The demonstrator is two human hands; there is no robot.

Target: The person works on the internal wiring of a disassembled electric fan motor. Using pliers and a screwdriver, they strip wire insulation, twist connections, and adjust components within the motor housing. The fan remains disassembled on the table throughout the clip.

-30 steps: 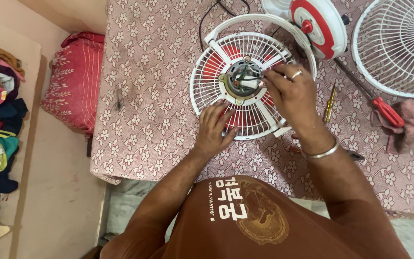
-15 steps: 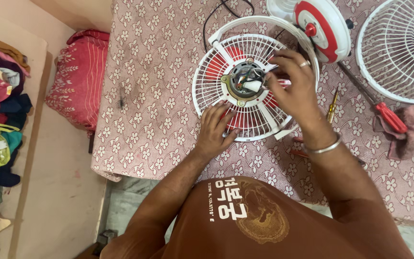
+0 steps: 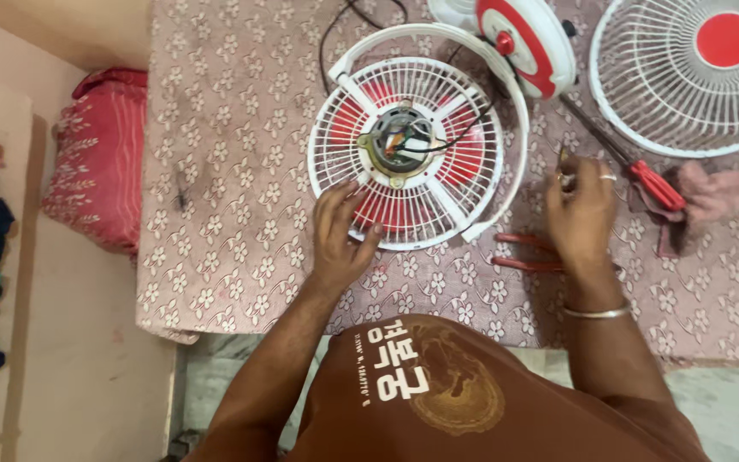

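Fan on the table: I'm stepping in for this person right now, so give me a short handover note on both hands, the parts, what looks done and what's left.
Left hand: open, fingers resting on the lower rim of the rear fan guard, steadying it.
Right hand: away from the fan, over a small tool right of the guard; grip cannot be told.
Parts: motor sits exposed at the guard's centre, wires loose. Front grille lies apart at upper right. Red-handled screwdriver and red-handled pliers lie right of the guard.
Done: front grille is off, motor uncovered.
Left: motor wiring looks unfinished; the grille is not refitted.
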